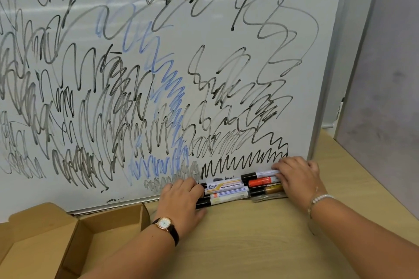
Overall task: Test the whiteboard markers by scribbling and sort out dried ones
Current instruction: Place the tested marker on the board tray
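A whiteboard point(204, 36) covered in black, grey and blue scribbles leans on the wooden table. At its foot lies a bundle of several markers point(229, 190), white-barrelled with black caps on the left, with an orange one point(260, 181) and a gold one point(274, 188) on the right. My left hand point(181, 199), with a wristwatch, grips the bundle's left end, fingers curled over the caps. My right hand point(297, 176), with a bead bracelet, curls over the bundle's right end. The markers lie pressed together between both hands.
An open cardboard box point(74, 240) sits at the lower left on the table point(249, 240). A grey partition wall point(385, 97) stands to the right of the whiteboard's metal frame.
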The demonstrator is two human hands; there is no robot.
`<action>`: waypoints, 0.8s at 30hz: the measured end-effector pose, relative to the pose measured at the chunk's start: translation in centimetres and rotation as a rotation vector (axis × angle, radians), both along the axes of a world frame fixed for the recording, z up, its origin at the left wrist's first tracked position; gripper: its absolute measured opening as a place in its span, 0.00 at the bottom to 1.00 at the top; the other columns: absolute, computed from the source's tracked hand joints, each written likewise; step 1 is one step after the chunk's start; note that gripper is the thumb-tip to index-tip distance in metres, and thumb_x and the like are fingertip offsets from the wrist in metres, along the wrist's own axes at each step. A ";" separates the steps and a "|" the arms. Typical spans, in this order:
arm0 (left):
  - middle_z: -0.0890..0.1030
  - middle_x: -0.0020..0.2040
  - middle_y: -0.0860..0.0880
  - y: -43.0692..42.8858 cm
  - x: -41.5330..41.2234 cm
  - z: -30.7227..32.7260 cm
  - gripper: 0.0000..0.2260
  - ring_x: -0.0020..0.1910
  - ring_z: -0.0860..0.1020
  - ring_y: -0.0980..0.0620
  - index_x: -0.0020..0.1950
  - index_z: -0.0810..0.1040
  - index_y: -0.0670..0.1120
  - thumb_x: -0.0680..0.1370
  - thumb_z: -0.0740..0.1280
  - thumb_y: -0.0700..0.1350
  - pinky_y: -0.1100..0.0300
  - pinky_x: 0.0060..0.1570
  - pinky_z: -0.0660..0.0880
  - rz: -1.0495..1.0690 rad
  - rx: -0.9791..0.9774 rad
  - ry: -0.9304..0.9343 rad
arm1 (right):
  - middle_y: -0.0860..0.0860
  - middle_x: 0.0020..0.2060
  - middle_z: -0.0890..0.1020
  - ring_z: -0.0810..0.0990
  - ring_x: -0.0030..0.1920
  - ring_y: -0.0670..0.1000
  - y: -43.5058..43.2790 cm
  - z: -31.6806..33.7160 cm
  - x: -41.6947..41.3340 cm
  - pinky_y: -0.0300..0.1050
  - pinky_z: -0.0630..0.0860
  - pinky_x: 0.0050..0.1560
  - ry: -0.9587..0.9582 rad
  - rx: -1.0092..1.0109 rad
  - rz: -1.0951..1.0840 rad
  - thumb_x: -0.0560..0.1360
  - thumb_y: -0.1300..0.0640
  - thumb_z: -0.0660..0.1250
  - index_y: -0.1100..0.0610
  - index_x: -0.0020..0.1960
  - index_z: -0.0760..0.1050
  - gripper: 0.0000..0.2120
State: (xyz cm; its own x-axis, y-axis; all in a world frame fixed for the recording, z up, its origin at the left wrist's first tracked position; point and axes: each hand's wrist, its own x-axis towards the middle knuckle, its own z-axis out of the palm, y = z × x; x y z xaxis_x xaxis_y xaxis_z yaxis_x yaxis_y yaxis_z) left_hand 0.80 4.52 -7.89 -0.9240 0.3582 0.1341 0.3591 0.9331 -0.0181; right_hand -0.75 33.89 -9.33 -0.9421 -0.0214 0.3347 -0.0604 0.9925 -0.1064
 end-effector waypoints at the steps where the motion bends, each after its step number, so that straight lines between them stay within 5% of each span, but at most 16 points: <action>1: 0.68 0.58 0.56 0.0 0.0 0.0 0.15 0.57 0.67 0.54 0.60 0.68 0.56 0.77 0.61 0.60 0.58 0.57 0.61 0.000 0.003 0.001 | 0.40 0.56 0.76 0.69 0.61 0.47 -0.1 0.0 -0.1 0.46 0.54 0.58 -0.011 0.005 0.000 0.79 0.51 0.59 0.44 0.59 0.75 0.11; 8: 0.69 0.58 0.56 0.0 -0.2 -0.3 0.14 0.57 0.67 0.53 0.61 0.68 0.56 0.77 0.61 0.59 0.57 0.57 0.62 -0.007 0.009 0.016 | 0.41 0.59 0.74 0.67 0.63 0.47 -0.5 -0.1 -0.4 0.47 0.54 0.61 -0.023 -0.011 -0.006 0.80 0.50 0.57 0.43 0.63 0.72 0.13; 12: 0.68 0.58 0.56 0.0 -0.3 -0.4 0.14 0.57 0.67 0.54 0.60 0.68 0.56 0.77 0.60 0.59 0.58 0.57 0.62 -0.009 0.017 0.030 | 0.45 0.49 0.80 0.74 0.52 0.51 -0.6 -0.8 -0.4 0.48 0.56 0.52 0.110 0.007 -0.007 0.74 0.53 0.64 0.46 0.53 0.79 0.10; 14: 0.68 0.58 0.56 -0.1 -0.3 -0.5 0.14 0.57 0.67 0.54 0.61 0.69 0.56 0.77 0.60 0.59 0.58 0.57 0.62 -0.014 0.035 0.038 | 0.44 0.45 0.80 0.76 0.48 0.51 -0.7 -1.0 -0.2 0.47 0.57 0.49 0.165 0.014 -0.011 0.71 0.50 0.59 0.46 0.48 0.80 0.12; 24: 0.72 0.53 0.56 -0.4 -0.4 -0.6 0.14 0.51 0.72 0.53 0.55 0.74 0.56 0.73 0.66 0.59 0.57 0.51 0.65 -0.049 0.048 0.080 | 0.45 0.44 0.79 0.71 0.48 0.51 -3.2 -3.2 2.2 0.50 0.61 0.51 0.291 -0.046 0.052 0.68 0.49 0.56 0.47 0.46 0.80 0.14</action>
State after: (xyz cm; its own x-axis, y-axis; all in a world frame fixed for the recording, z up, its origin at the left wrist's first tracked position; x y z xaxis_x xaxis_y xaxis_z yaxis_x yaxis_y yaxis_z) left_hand 0.43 4.12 -8.48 -0.8913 0.3938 0.2247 0.4032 0.9151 -0.0044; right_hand 1.46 30.68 -12.50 -0.8046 -0.0460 0.5920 -0.1457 0.9818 -0.1218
